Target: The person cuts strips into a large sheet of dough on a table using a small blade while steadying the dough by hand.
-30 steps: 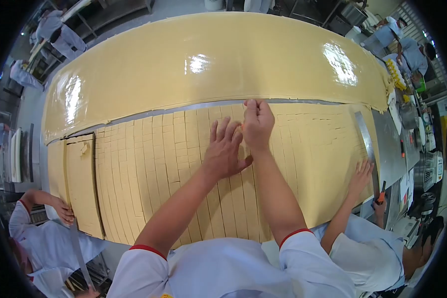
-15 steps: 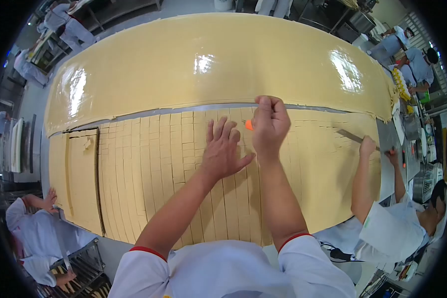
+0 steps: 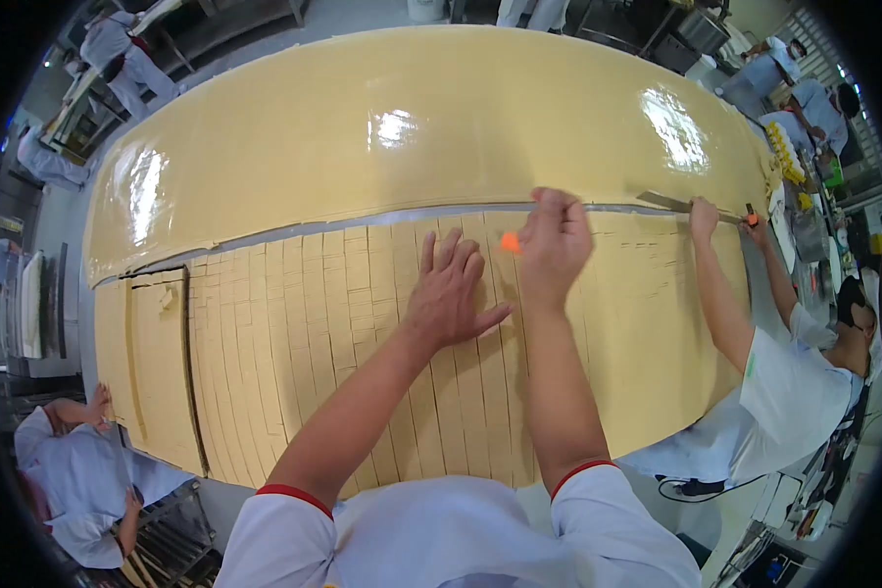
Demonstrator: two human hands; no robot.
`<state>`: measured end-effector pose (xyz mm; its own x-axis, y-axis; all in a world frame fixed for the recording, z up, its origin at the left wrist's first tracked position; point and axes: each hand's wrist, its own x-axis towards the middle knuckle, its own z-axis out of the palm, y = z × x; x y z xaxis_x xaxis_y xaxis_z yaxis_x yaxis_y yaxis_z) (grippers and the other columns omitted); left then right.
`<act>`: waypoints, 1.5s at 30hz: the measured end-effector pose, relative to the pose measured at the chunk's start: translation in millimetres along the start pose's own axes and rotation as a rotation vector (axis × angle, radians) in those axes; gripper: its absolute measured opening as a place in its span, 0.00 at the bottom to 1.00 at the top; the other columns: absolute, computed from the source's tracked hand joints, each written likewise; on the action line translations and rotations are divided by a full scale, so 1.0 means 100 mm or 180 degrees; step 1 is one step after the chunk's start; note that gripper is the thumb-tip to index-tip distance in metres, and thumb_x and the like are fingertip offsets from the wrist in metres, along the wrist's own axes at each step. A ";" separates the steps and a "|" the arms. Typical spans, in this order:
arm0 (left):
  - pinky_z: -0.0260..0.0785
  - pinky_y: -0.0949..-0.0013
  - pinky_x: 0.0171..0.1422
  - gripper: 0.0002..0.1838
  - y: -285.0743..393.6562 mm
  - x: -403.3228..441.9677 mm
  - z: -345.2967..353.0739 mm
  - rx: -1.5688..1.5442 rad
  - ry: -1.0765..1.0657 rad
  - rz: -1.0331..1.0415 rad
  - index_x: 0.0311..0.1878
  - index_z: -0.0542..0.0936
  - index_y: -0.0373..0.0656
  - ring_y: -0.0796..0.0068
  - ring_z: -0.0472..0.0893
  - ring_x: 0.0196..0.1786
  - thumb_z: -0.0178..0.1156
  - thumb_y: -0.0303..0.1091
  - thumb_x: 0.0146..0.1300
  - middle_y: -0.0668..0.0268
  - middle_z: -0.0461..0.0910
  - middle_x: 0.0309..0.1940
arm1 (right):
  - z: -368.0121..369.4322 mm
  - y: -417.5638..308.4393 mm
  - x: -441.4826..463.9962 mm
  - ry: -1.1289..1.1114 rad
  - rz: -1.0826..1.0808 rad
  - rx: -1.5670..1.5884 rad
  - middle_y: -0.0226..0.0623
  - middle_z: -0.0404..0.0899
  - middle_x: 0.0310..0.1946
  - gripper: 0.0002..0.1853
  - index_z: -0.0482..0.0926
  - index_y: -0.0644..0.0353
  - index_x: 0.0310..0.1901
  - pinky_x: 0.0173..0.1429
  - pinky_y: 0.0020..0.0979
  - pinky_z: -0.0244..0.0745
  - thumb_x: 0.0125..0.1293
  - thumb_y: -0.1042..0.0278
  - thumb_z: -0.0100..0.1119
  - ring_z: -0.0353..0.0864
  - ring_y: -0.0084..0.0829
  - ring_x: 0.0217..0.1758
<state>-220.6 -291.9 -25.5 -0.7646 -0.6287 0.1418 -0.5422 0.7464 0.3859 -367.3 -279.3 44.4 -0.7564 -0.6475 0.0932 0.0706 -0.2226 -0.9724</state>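
Note:
My left hand [image 3: 448,297] lies with fingers spread on the near pale-yellow dough-like sheet [image 3: 647,343], which is scored into many long strips with some short cross cuts. To its right, my right hand [image 3: 557,250] is closed around a small orange-handled tool [image 3: 510,241]. Only the tool's orange part shows clearly at the left of the fist; its working end is not clear. Beneath both forearms run the cut strips [image 3: 446,402]. A narrow gap separates this sheet from a far sheet [image 3: 529,108] with a glossy surface.
At right, a co-worker's hands [image 3: 704,220] hold a long blade [image 3: 663,201] over the sheet's far edge. Another co-worker's hand [image 3: 100,407] touches the left edge. An uncut slab [image 3: 157,382] lies at left. A rack [image 3: 171,539] stands near the lower left.
My right hand has shifted slightly right with the orange-handled tool; my left hand has moved slightly right, still spread. The right co-worker's long blade has moved toward the sheet's far edge.

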 end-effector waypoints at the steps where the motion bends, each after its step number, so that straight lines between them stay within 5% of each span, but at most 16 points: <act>1: 0.35 0.30 0.93 0.49 0.04 0.02 -0.02 -0.0086 0.0138 0.0049 0.69 0.73 0.32 0.42 0.56 0.89 0.64 0.73 0.68 0.50 0.70 0.75 | -0.05 -0.10 0.01 -0.0004 -0.0104 0.0171 0.23 0.77 0.28 0.13 0.84 0.66 0.47 0.30 0.23 0.65 0.86 0.64 0.59 0.69 0.12 0.27; 6: 0.37 0.30 0.93 0.49 0.09 0.17 0.08 -0.0101 0.0162 0.0255 0.69 0.74 0.32 0.43 0.56 0.89 0.65 0.73 0.67 0.51 0.68 0.76 | -0.06 0.37 0.22 -0.0055 -0.0149 -0.0624 0.22 0.71 0.23 0.12 0.82 0.65 0.47 0.27 0.22 0.60 0.87 0.63 0.59 0.63 0.12 0.22; 9: 0.37 0.30 0.93 0.50 0.10 0.17 0.02 -0.0037 -0.0221 0.0042 0.70 0.73 0.31 0.44 0.56 0.89 0.66 0.72 0.66 0.51 0.67 0.78 | -0.10 -0.01 0.16 0.0029 -0.0172 -0.0121 0.22 0.73 0.25 0.12 0.84 0.65 0.46 0.30 0.22 0.64 0.86 0.64 0.60 0.67 0.13 0.26; 12: 0.36 0.31 0.93 0.51 0.06 0.28 0.04 0.0036 0.0294 0.0171 0.72 0.73 0.31 0.44 0.56 0.89 0.66 0.72 0.66 0.51 0.66 0.79 | -0.04 0.19 0.25 -0.0009 -0.0252 0.0094 0.24 0.76 0.26 0.13 0.85 0.65 0.45 0.33 0.23 0.67 0.85 0.64 0.60 0.71 0.14 0.28; 14: 0.36 0.30 0.93 0.49 -0.03 0.31 0.21 -0.0114 0.0053 0.0079 0.72 0.72 0.34 0.42 0.54 0.90 0.69 0.68 0.63 0.51 0.65 0.80 | 0.00 0.65 0.37 -0.0034 -0.0557 -0.0962 0.22 0.72 0.24 0.13 0.83 0.66 0.46 0.30 0.21 0.62 0.87 0.64 0.58 0.66 0.11 0.26; 16: 0.35 0.31 0.93 0.49 -0.03 0.35 0.14 -0.0081 0.0022 0.0045 0.72 0.71 0.34 0.42 0.53 0.90 0.69 0.68 0.64 0.51 0.64 0.80 | 0.05 0.21 0.29 0.0090 -0.0521 -0.1154 0.24 0.75 0.25 0.13 0.83 0.66 0.46 0.32 0.23 0.66 0.87 0.64 0.57 0.70 0.14 0.27; 18: 0.34 0.31 0.93 0.49 0.01 0.23 0.06 -0.0084 -0.0115 -0.0012 0.73 0.71 0.35 0.42 0.53 0.90 0.69 0.69 0.64 0.51 0.64 0.81 | 0.04 -0.12 0.17 -0.0143 -0.0304 -0.0110 0.27 0.83 0.30 0.13 0.85 0.65 0.45 0.39 0.28 0.76 0.85 0.65 0.58 0.78 0.21 0.33; 20: 0.33 0.33 0.94 0.47 -0.01 0.20 -0.10 -0.0222 0.0346 -0.0163 0.69 0.74 0.34 0.45 0.51 0.91 0.66 0.70 0.67 0.51 0.64 0.81 | 0.13 -0.06 0.18 -0.0115 -0.0244 -0.0022 0.28 0.84 0.30 0.13 0.85 0.66 0.44 0.39 0.28 0.76 0.85 0.65 0.58 0.78 0.21 0.33; 23: 0.32 0.33 0.94 0.44 -0.10 0.14 0.02 -0.0110 0.0216 -0.0184 0.66 0.75 0.35 0.44 0.50 0.91 0.67 0.69 0.67 0.51 0.64 0.82 | 0.32 0.45 0.24 -0.0320 -0.0203 -0.0689 0.24 0.76 0.26 0.14 0.83 0.66 0.44 0.30 0.21 0.61 0.87 0.64 0.58 0.67 0.11 0.26; 30: 0.33 0.33 0.94 0.41 -0.21 0.07 -0.19 -0.0101 0.0307 -0.0224 0.60 0.76 0.38 0.43 0.52 0.90 0.69 0.69 0.65 0.52 0.65 0.80 | 0.42 -0.05 0.04 -0.0292 -0.0220 0.0040 0.21 0.76 0.26 0.12 0.84 0.65 0.44 0.32 0.22 0.64 0.85 0.66 0.59 0.69 0.11 0.29; 33: 0.33 0.31 0.93 0.39 -0.26 -0.04 -0.07 -0.0171 0.0574 -0.0309 0.58 0.75 0.39 0.43 0.54 0.90 0.71 0.67 0.64 0.52 0.66 0.80 | 0.50 0.54 0.06 -0.0396 -0.0324 -0.0513 0.21 0.75 0.25 0.11 0.85 0.65 0.44 0.30 0.22 0.63 0.85 0.67 0.59 0.67 0.11 0.27; 35: 0.34 0.29 0.93 0.40 -0.33 -0.06 -0.02 0.0000 0.0074 -0.0303 0.59 0.75 0.39 0.42 0.55 0.89 0.72 0.66 0.63 0.50 0.66 0.79 | 0.51 0.57 0.09 -0.0447 -0.0315 -0.0546 0.19 0.72 0.24 0.11 0.84 0.66 0.45 0.27 0.22 0.60 0.85 0.68 0.58 0.64 0.09 0.25; 38: 0.35 0.29 0.93 0.44 -0.30 0.00 -0.15 -0.0092 0.0387 -0.0352 0.66 0.75 0.37 0.42 0.55 0.89 0.71 0.68 0.63 0.50 0.67 0.78 | 0.51 0.00 0.03 -0.0426 -0.0194 0.0001 0.25 0.78 0.26 0.12 0.85 0.67 0.42 0.34 0.28 0.71 0.83 0.67 0.60 0.72 0.18 0.29; 41: 0.35 0.30 0.93 0.47 -0.38 0.10 -0.01 0.0073 0.0595 -0.0186 0.69 0.74 0.36 0.42 0.55 0.89 0.70 0.69 0.64 0.50 0.68 0.77 | 0.60 0.61 0.22 -0.0385 -0.0375 -0.0309 0.23 0.75 0.25 0.12 0.84 0.68 0.44 0.32 0.25 0.67 0.85 0.67 0.59 0.69 0.15 0.28; 45: 0.33 0.31 0.93 0.47 -0.34 0.18 -0.09 0.0085 0.0086 -0.0340 0.70 0.74 0.35 0.43 0.53 0.90 0.67 0.70 0.66 0.50 0.68 0.78 | 0.49 0.21 0.31 -0.0340 -0.0254 -0.0399 0.27 0.78 0.26 0.13 0.84 0.68 0.44 0.34 0.25 0.70 0.85 0.66 0.59 0.73 0.15 0.30</act>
<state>-212.8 -330.6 -27.3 -0.6924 -0.7104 0.1257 -0.6295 0.6801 0.3758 -357.1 -339.5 37.5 -0.6824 -0.7067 0.1871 -0.0736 -0.1882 -0.9794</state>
